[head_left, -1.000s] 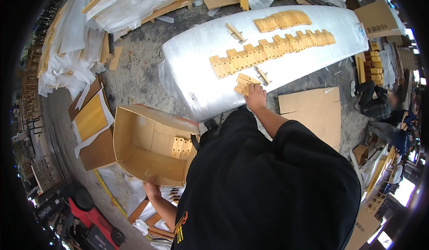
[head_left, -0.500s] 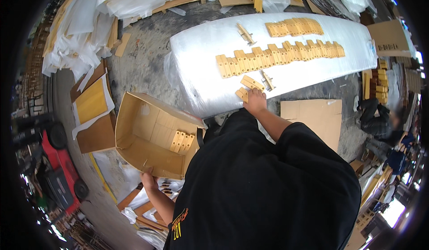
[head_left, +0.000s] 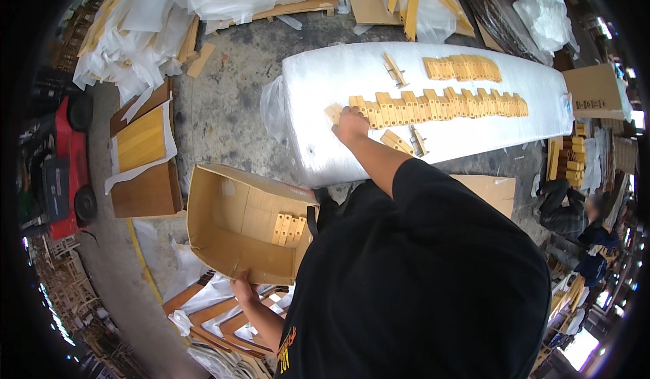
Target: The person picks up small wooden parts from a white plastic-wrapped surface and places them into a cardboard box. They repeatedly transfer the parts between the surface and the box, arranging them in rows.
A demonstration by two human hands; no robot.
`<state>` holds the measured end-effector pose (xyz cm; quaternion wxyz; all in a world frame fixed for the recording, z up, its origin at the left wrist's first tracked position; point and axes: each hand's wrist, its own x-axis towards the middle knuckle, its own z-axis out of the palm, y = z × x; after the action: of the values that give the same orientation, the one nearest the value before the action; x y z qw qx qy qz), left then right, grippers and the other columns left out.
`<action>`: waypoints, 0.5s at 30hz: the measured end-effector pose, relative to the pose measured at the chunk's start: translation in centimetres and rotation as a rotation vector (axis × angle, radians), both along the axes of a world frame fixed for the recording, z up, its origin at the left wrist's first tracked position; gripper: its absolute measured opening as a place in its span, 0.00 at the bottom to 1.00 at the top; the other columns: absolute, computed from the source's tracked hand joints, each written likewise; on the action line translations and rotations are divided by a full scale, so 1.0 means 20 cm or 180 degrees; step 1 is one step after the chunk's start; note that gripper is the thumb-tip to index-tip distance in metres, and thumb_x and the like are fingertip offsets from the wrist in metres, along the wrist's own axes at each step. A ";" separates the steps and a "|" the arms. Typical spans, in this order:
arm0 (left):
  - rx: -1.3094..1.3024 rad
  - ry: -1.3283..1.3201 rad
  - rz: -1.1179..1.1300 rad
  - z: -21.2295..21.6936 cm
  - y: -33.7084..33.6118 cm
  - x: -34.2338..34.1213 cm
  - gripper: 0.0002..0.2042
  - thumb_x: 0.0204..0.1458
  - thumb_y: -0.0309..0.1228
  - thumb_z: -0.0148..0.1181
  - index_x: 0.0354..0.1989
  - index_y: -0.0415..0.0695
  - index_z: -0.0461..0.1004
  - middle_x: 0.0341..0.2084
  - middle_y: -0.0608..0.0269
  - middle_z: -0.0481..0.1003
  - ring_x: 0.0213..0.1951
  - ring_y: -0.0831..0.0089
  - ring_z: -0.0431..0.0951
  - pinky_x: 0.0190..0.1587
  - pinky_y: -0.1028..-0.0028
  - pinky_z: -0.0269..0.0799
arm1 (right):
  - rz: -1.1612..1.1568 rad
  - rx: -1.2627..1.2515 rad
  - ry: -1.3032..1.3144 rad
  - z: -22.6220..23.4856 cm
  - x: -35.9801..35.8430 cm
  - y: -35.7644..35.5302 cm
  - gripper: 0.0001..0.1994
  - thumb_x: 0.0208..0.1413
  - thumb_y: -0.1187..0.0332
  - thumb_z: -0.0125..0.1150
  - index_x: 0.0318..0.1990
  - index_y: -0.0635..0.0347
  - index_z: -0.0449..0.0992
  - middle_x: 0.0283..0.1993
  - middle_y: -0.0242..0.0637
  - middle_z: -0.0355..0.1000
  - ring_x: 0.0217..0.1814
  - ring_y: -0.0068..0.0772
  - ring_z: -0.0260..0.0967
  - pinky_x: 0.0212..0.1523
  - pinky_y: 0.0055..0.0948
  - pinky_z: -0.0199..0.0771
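My right hand is on the end piece of a long row of small wooden blocks. The fingers are curled down over that last block, at the row's left end, but I cannot tell if they are really pinching it or just pressing on it. The row runs away from my hand to the right, block touching block, across a big white plastic-wrapped bundle. Just below my hand and a bit right lie a few loose blocks and a thin wooden strip. Farther up from my hand there is one more strip and a second, shorter row of blocks.

My left hand is low down, well apart from the right one. It grips the bottom edge of an open cardboard box, with the fingers wrapped tight on the rim. The box is tipped up so I can see inside. A small stack of wooden blocks sits in it, up against the far wall, to the right of my hand.

Left of the box, a flat wooden panel leans on some brown boards, and a red cart stands past that. Right of the bundle, another person crouches near a pile of yellow blocks. The ground is grey concrete.
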<state>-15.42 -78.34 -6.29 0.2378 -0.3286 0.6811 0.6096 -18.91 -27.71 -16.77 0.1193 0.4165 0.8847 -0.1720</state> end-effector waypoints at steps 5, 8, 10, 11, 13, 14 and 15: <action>0.0018 -0.0060 0.0228 -0.02 -0.06 0.04 0.24 0.50 0.23 0.58 0.58 0.35 0.68 0.48 0.50 0.75 0.43 0.56 0.82 0.35 0.62 0.86 | 0.0331 0.0166 -0.0580 -0.04 -0.09 -0.01 0.33 0.52 0.54 0.68 0.60 0.65 0.64 0.56 0.51 0.68 0.58 0.50 0.72 0.55 0.43 0.76; -0.0054 -0.0095 0.0263 -0.06 -0.10 0.07 0.25 0.51 0.23 0.58 0.60 0.36 0.66 0.50 0.50 0.74 0.44 0.56 0.82 0.35 0.62 0.86 | 0.0473 0.0191 -0.0711 -0.01 -0.12 0.01 0.35 0.54 0.54 0.67 0.62 0.67 0.62 0.59 0.52 0.66 0.57 0.51 0.74 0.54 0.40 0.78; -0.0139 -0.0163 0.0310 -0.07 -0.12 0.08 0.26 0.51 0.24 0.58 0.61 0.37 0.65 0.50 0.49 0.74 0.45 0.56 0.82 0.35 0.62 0.86 | 0.0725 0.0154 -0.0678 0.02 -0.15 0.00 0.32 0.57 0.58 0.64 0.64 0.64 0.61 0.61 0.53 0.65 0.56 0.51 0.75 0.53 0.40 0.79; -0.0164 -0.0182 0.0309 -0.07 -0.12 0.08 0.26 0.51 0.24 0.58 0.62 0.37 0.65 0.51 0.49 0.73 0.45 0.56 0.82 0.35 0.62 0.86 | 0.0863 0.0121 -0.0611 0.03 -0.15 0.00 0.30 0.58 0.59 0.62 0.64 0.62 0.61 0.61 0.53 0.66 0.56 0.51 0.75 0.52 0.41 0.80; -0.0151 -0.0115 0.0375 -0.07 -0.12 0.10 0.26 0.51 0.24 0.58 0.61 0.37 0.66 0.50 0.50 0.74 0.44 0.57 0.82 0.34 0.63 0.86 | 0.1190 0.0008 -0.0551 0.04 -0.17 0.01 0.26 0.60 0.62 0.60 0.63 0.60 0.63 0.59 0.53 0.68 0.55 0.52 0.76 0.51 0.43 0.80; -0.0148 -0.0066 0.0381 -0.07 -0.11 0.09 0.25 0.51 0.24 0.58 0.61 0.37 0.66 0.50 0.50 0.74 0.44 0.57 0.82 0.34 0.63 0.86 | 0.1350 -0.0076 -0.0539 0.03 -0.18 0.02 0.24 0.60 0.63 0.59 0.62 0.59 0.64 0.58 0.53 0.69 0.55 0.52 0.76 0.51 0.44 0.80; -0.0141 -0.0055 0.0366 -0.06 -0.11 0.08 0.25 0.51 0.24 0.58 0.60 0.37 0.67 0.49 0.50 0.75 0.43 0.58 0.82 0.33 0.64 0.85 | 0.1512 -0.0159 -0.0530 0.03 -0.19 0.03 0.22 0.61 0.64 0.57 0.61 0.58 0.65 0.57 0.53 0.71 0.54 0.52 0.76 0.51 0.45 0.79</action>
<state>-13.81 -80.46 -7.55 0.2009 -0.3776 0.6724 0.6041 -22.67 -27.02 -16.24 0.2390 0.2065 0.9404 -0.1260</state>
